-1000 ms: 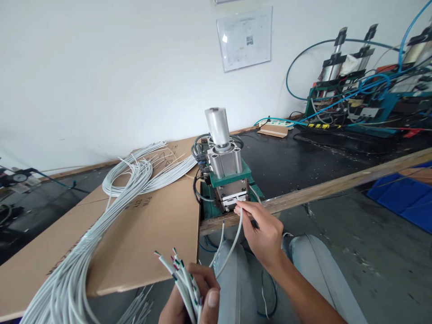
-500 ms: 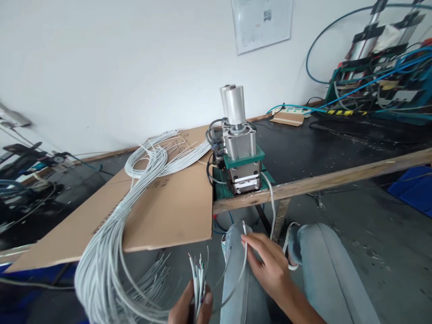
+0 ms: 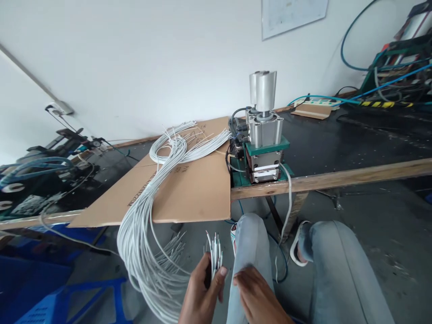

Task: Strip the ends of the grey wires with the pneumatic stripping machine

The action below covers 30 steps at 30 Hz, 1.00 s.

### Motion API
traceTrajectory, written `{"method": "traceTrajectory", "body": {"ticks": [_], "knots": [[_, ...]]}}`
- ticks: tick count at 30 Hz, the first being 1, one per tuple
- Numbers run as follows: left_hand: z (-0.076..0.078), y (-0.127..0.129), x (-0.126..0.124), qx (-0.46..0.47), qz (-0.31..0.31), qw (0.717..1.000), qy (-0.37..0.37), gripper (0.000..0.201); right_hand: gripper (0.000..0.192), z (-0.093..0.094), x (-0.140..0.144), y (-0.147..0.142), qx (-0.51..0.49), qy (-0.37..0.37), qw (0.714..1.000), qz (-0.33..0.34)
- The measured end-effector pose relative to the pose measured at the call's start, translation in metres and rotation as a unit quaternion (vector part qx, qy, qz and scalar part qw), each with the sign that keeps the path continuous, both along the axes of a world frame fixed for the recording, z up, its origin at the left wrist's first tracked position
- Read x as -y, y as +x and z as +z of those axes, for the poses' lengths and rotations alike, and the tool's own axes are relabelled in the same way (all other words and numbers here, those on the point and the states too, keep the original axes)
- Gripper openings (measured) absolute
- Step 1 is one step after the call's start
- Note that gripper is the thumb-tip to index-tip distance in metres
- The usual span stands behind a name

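Cable ends [image 3: 214, 252], stripped and bunched, stand at six o'clock, pinched upright in the left hand [image 3: 201, 297]. Right hand [image 3: 257, 300] lies unclenched just beside, holding nothing. Advisable: keep tips level when feeding. Pneumatic stripping machine [image 3: 264, 135] stands at one o'clock on the worktop [image 3: 337, 180].

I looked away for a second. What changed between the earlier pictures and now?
The right hand drew back from the machine down to the lap, beside the left hand; whether it holds a cable is unclear. The left hand keeps gripping the cable ends. The bundle stays draped over the cardboard.
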<state>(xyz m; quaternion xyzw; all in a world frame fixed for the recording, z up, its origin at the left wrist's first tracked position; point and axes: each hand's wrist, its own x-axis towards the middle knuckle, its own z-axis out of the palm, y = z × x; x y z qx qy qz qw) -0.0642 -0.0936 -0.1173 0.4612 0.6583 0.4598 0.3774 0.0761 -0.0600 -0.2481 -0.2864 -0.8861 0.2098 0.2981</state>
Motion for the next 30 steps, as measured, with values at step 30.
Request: {"method": "traceTrajectory", "body": {"ticks": [30], "knots": [[0.021, 0.015, -0.039, 0.046, -0.071, 0.996, -0.026, 0.024, 0.045, 0.110, -0.038, 0.022, -0.343, -0.513, 0.786, 0.027]]}}
